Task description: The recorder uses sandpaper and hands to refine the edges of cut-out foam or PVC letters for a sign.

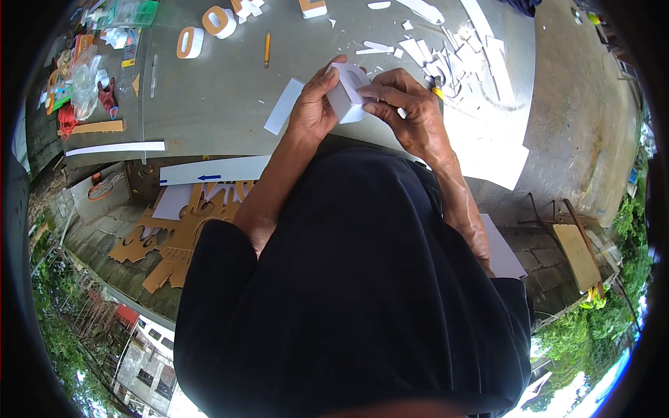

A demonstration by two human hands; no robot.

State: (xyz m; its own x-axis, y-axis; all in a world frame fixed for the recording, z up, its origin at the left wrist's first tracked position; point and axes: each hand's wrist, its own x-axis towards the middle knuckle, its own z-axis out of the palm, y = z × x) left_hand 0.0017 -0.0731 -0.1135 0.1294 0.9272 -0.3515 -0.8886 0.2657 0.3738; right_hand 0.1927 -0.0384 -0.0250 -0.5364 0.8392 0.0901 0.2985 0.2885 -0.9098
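white piece (343, 97): a small, boxy, flat-faced thing at 12 o'clock in the view, tilted between both hands near the close edge of the table; the clock directions below are taken from it.
left hand (317, 108): on its 9 o'clock side, curled around that end, thumb along the near face and fingers mostly hidden behind, holding it firmly.
right hand (411, 115): on its 3 o'clock side, fingers bent and thumb brought close to them, the tips at the piece; whether they pinch it or only press on it is not clear.
table (216, 104): grey, smooth, spreading away beyond the hands.
white strip (282, 108): flat on the table towards 9 o'clock, just beside the left hand.
pencil (267, 50): yellow, at 10 o'clock, lying apart.
cut-out shapes (219, 22): thick, with tan faces and white sides, ranged between 9 and 11 o'clock.
white offcuts (463, 66): a loose scatter between 2 and 3 o'clock.
yellow-handled tool (437, 91): at 3 o'clock, just past the right hand, partly hidden.
white sheet (498, 157): near 4 o'clock, reaching over the table edge.
pen (153, 76): at 9 o'clock, farther out.
plastic bag (85, 87): clear, at 9 o'clock among mixed clutter.
cardboard sheets (185, 233): brown, cut through with shapes, at 8 o'clock, below the table top.
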